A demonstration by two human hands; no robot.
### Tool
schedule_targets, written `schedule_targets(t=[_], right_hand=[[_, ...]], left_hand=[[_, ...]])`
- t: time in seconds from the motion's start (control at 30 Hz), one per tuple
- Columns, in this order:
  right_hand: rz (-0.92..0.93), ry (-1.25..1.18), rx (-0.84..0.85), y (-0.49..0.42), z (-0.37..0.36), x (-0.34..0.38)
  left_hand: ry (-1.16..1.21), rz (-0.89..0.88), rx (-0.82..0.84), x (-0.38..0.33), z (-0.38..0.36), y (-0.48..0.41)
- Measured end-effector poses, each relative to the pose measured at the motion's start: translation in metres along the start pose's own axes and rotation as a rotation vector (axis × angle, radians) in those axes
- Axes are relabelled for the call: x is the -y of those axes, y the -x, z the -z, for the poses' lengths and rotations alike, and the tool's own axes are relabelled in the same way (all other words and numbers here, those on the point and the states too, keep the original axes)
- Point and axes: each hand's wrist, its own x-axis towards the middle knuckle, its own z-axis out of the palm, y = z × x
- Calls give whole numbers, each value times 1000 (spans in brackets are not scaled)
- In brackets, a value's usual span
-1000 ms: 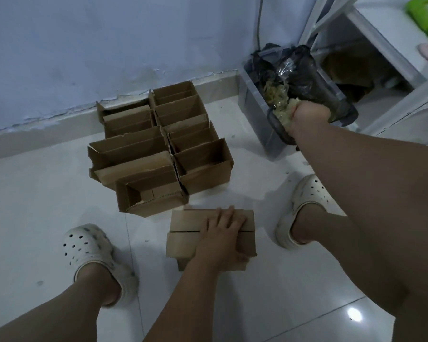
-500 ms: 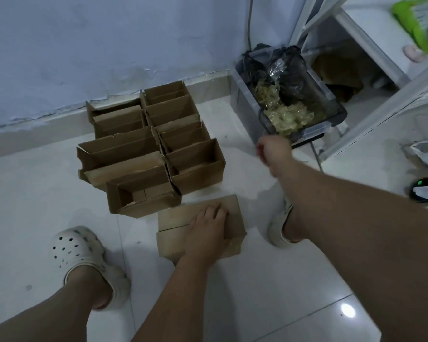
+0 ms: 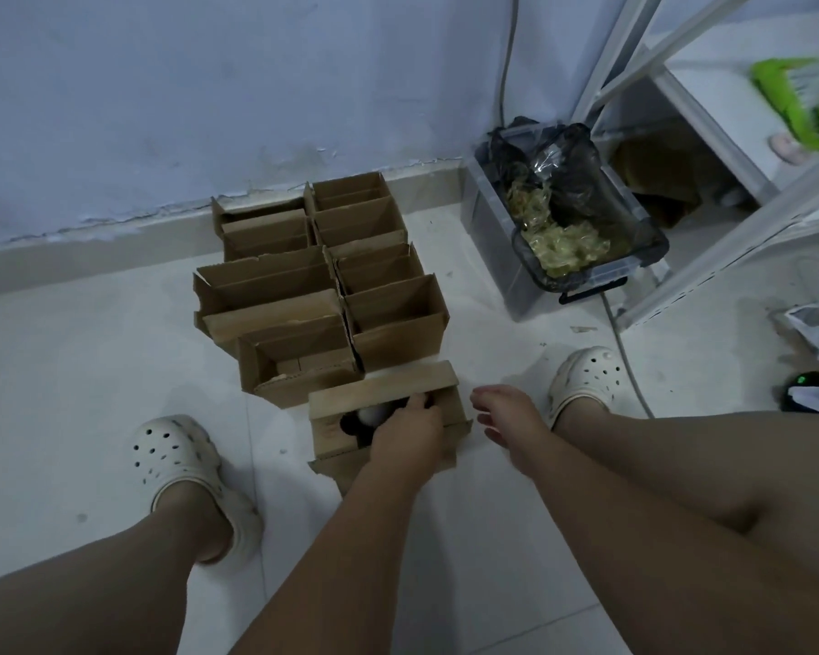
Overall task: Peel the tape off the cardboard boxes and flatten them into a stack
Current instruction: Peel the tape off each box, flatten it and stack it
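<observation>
Head view: the box [image 3: 388, 418] lies on the floor [image 3: 492, 536] between the feet, just in front of the opened boxes [image 3: 322, 290]. Left hand [image 3: 405, 434] curls its grip on a top flap, probably to open it. Right hand [image 3: 507, 416] hovers beside, grip loose and empty. Bin [image 3: 634, 271] sits near, likely for tape.

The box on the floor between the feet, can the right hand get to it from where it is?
Probably yes: the right hand hangs open just beside the box, nothing between them; the left hand covers only its middle.
</observation>
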Motion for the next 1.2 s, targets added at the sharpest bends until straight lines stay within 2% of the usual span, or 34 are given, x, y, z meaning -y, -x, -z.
schedule_targets(t=[0.07, 0.17, 0.33, 0.43, 0.6, 0.77, 0.87, 0.9, 1.0, 1.1, 1.2], right_hand=[[65, 136, 44, 6, -5, 9], [140, 377, 61, 16, -15, 16], [102, 565, 80, 34, -22, 10], [98, 706, 1, 38, -25, -4], [14, 738, -71, 38, -25, -26], [33, 737, -81, 38, -24, -27], [8, 770, -88, 37, -23, -26], [8, 785, -82, 36, -22, -26], [21, 797, -65, 36, -21, -25], [10, 758, -56, 37, -19, -24], [-3, 749, -59, 41, -19, -21]], left_hand=[[6, 20, 48, 1, 5, 4], [-64, -50, 13, 1, 3, 13], [-117, -96, -12, -2, -9, 33], [-101, -158, -56, -7, -16, 47], [59, -222, 70, -9, -18, 55], [222, -234, -46, -1, -18, 53], [447, -94, -33, 5, -11, 52], [419, -32, -51, 9, -10, 50], [97, 213, -138, 19, -10, 48], [-34, 352, -81, 21, -15, 50], [244, 560, 47, 27, -20, 49]])
